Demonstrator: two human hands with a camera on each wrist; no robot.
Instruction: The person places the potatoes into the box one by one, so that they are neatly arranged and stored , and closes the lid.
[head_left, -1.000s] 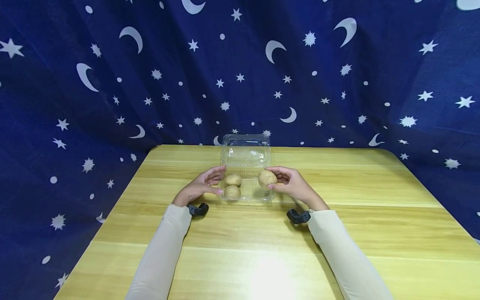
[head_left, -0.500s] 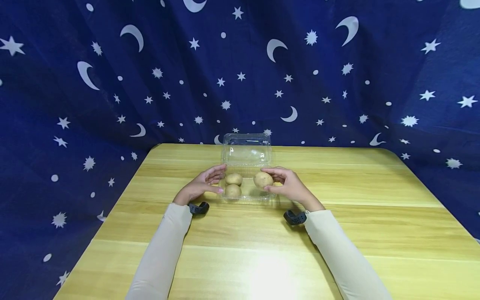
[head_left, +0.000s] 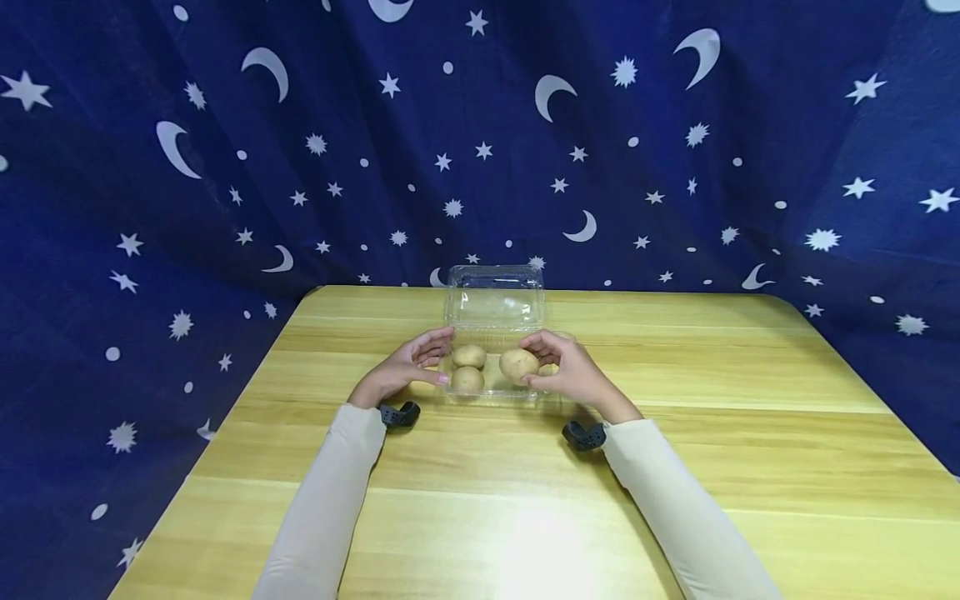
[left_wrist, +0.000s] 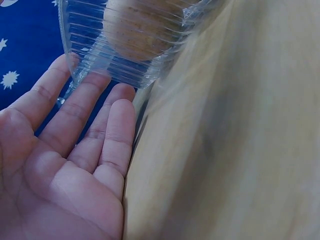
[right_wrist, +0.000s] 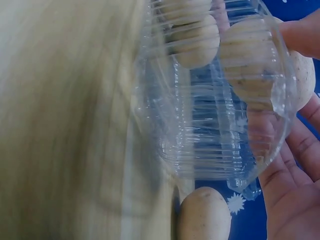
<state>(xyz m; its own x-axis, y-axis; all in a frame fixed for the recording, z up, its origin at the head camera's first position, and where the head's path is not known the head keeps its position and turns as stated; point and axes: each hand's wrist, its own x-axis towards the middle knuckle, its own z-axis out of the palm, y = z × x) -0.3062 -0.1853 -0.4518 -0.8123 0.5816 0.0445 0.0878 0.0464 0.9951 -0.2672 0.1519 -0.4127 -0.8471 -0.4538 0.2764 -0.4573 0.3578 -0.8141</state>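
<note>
A clear plastic clamshell box (head_left: 495, 385) stands on the table with its lid (head_left: 495, 300) raised at the back. Two potatoes, a rear one (head_left: 469, 356) and a front one (head_left: 468, 380), lie in its left part. My right hand (head_left: 572, 371) pinches another potato (head_left: 518, 367) between thumb and fingers, over the right part of the box. Through the ribbed wall in the right wrist view, this potato shows near the rim, above the floor. My left hand (head_left: 405, 367) has extended fingers (left_wrist: 117, 130) touching the box's left end; its thumb lies by the front corner.
Outside the box's right end, a loose potato (right_wrist: 205, 215) rests on the wooden table (head_left: 465, 475), mostly hidden behind my right hand in the head view. A dark blue curtain (head_left: 480, 192) with moons and stars hangs behind the table's far edge.
My right hand has moved left with its potato, from the box's right edge farther over the inside. Part of the loose potato now shows behind that hand. My left hand stays at the box.
</note>
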